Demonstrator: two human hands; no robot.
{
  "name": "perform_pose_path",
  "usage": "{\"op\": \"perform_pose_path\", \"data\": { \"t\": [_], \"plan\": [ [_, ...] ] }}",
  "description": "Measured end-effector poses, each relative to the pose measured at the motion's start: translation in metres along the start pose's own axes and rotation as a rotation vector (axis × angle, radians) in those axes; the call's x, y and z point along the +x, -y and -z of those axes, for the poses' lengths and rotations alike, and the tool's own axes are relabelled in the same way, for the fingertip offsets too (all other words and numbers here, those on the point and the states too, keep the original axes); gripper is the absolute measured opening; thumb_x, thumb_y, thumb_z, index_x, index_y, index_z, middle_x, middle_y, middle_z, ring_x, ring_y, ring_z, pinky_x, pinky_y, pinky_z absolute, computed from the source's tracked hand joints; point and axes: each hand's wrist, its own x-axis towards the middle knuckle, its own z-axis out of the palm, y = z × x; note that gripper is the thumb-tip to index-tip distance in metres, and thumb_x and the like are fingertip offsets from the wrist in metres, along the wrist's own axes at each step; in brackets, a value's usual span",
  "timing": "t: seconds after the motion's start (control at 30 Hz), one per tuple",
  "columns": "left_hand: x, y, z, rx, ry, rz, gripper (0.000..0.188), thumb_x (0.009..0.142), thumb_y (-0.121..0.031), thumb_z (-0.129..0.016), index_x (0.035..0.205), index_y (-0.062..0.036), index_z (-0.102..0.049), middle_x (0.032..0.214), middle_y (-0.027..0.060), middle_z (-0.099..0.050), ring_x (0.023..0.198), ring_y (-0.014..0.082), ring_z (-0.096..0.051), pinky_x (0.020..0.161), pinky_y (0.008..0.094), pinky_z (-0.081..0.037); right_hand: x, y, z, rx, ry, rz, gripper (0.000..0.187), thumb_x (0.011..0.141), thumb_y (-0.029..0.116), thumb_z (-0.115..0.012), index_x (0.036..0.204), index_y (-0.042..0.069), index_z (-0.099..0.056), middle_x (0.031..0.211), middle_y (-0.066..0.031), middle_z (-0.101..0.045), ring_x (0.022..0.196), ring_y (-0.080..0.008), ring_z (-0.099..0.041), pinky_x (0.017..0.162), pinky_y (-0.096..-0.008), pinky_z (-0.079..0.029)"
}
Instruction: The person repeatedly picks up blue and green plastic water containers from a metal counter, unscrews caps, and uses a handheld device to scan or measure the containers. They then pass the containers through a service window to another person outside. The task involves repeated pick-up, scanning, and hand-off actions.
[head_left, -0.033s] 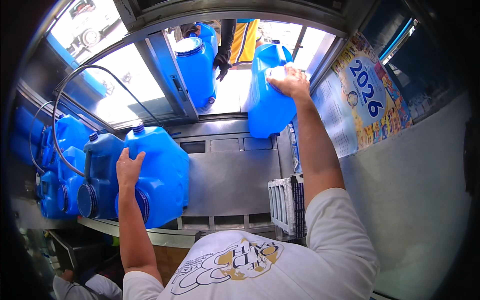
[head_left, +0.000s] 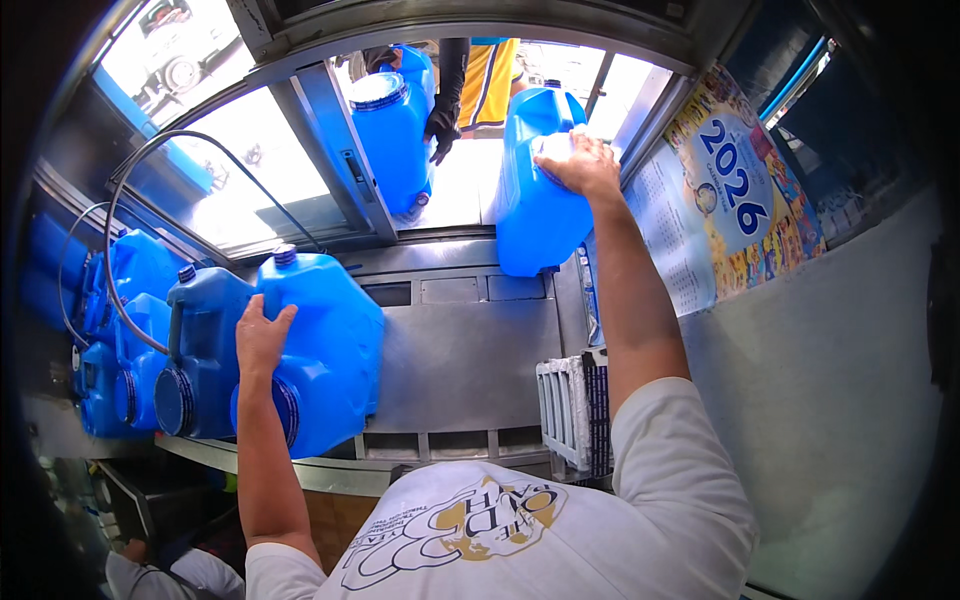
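My right hand (head_left: 580, 160) reaches up and grips the top of a blue water jug (head_left: 535, 225) that stands tilted in the open window. My left hand (head_left: 262, 335) is closed over the upper edge of another blue jug (head_left: 335, 365) lying on its side on the steel counter (head_left: 470, 360), its round cap facing me. Outside the window another person in a yellow shirt holds a round blue container (head_left: 390, 135) with a black-gloved hand (head_left: 440, 125).
Several more blue jugs (head_left: 130, 330) are packed at the counter's left end, with a black hose (head_left: 130, 200) looping over them. A white ribbed crate (head_left: 570, 410) stands at the right of the counter. A colourful calendar poster (head_left: 730, 200) hangs on the right wall.
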Motion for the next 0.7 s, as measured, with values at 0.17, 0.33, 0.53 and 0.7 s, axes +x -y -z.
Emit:
{"op": "perform_pose_path", "data": {
  "t": [0.17, 0.33, 0.53, 0.7],
  "plan": [
    [-0.003, -0.04, -0.015, -0.094, 0.25, -0.169, 0.04, 0.083, -0.03, -0.078, 0.108, -0.0004, -0.065, 0.091, 0.018, -0.071, 0.082, 0.027, -0.071, 0.074, 0.0392, -0.054, -0.001, -0.002, -0.006, -0.032, -0.061, 0.051, 0.101, 0.071, 0.073, -0.067, 0.152, 0.017, -0.041, 0.155, -0.018, -0.039, 0.145, -0.0393, -0.033, 0.118, -0.0528, -0.027],
    [0.018, -0.07, -0.035, -0.055, 0.345, -0.211, 0.034, 0.085, -0.028, -0.075, 0.1, -0.001, -0.061, 0.086, 0.0138, -0.068, 0.072, 0.021, -0.067, 0.064, 0.035, -0.054, -0.001, -0.002, -0.009, 0.046, -0.176, 0.103, 0.089, 0.07, 0.067, -0.072, 0.143, 0.017, -0.053, 0.15, -0.0174, -0.046, 0.142, -0.0377, -0.038, 0.115, -0.053, -0.032],
    [0.055, -0.103, -0.066, -0.091, 0.367, -0.294, 0.038, 0.083, -0.032, -0.075, 0.093, 0.0014, -0.059, 0.079, 0.0135, -0.064, 0.064, 0.019, -0.064, 0.055, 0.032, -0.051, 0.0, -0.002, -0.008, 0.03, -0.306, 0.081, 0.082, 0.071, 0.064, -0.073, 0.136, 0.017, -0.06, 0.137, -0.0135, -0.057, 0.126, -0.0305, -0.052, 0.105, -0.0426, -0.042],
    [0.09, -0.155, -0.1, -0.251, 0.484, -0.262, 0.037, 0.084, -0.033, -0.075, 0.09, 0.0011, -0.061, 0.07, 0.0089, -0.062, 0.054, 0.0148, -0.062, 0.046, 0.0287, -0.05, 0.003, 0.002, -0.008, 0.061, -0.265, 0.011, 0.079, 0.073, 0.064, -0.07, 0.135, 0.018, -0.06, 0.142, -0.0121, -0.055, 0.132, -0.0327, -0.048, 0.108, -0.0454, -0.039]
  ]
}}
